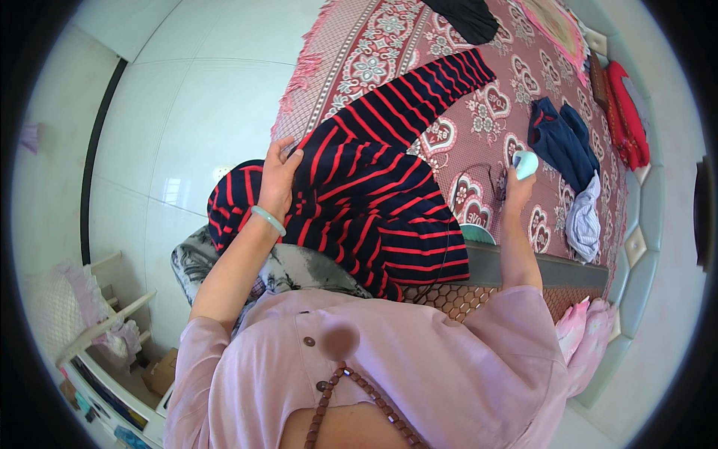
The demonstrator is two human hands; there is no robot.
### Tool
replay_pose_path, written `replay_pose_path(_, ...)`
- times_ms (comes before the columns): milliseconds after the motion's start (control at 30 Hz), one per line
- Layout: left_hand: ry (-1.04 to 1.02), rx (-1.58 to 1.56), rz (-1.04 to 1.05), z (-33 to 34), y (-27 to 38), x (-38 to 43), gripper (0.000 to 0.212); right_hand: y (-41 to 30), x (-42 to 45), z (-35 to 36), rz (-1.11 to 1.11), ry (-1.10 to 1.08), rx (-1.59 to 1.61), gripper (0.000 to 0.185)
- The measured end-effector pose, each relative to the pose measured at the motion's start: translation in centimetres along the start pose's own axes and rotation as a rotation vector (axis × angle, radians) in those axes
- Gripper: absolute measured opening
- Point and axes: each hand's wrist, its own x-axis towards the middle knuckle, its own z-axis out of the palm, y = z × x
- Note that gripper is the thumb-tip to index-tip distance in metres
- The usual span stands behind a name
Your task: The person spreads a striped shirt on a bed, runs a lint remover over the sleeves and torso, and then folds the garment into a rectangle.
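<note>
A navy knit garment with red stripes [359, 202] lies across my lap, and one sleeve reaches over the bed. At the garment's left edge, my left hand [277, 177] has its thumb and fingers on the cloth; a pale green bangle [268, 220] circles the wrist. Out to the right, above the bedcover, my right hand [518, 193] grips a small mint-green handheld device [527, 165], which looks like a fabric shaver. A thin dark cord [447, 247] runs over the garment's right side. Patterned grey cloth [305, 269] shows beneath the garment.
Under the sleeve spreads a fringed red bedcover [437, 140]. Folded navy clothing [566, 143], a striped light cloth [585, 221] and a black cloth [468, 19] lie on it. A padded headboard [645, 252] stands right, a pale wooden chair [106, 325] lower left, on a tiled floor [168, 129].
</note>
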Motion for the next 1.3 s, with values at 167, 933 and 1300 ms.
replay_pose_path(167, 0.026, 0.058, -0.006, -0.7, 0.2, -1.2, 0.050, -14.6, -8.4, -0.2, -0.497, -0.338, 0.516, 0.053)
replay_pose_path(933, 0.129, 0.176, -0.109, 0.5, 0.0, 0.6, 0.048, -23.3, 6.0, 11.4, -0.574, -0.251, -0.087, 0.077)
replay_pose_path(1300, 0.209, 0.202, -0.108, 0.3, -1.6, 2.4, 0.037, -22.7, 7.7, 13.7, -0.537, -0.086, 0.101, 0.066)
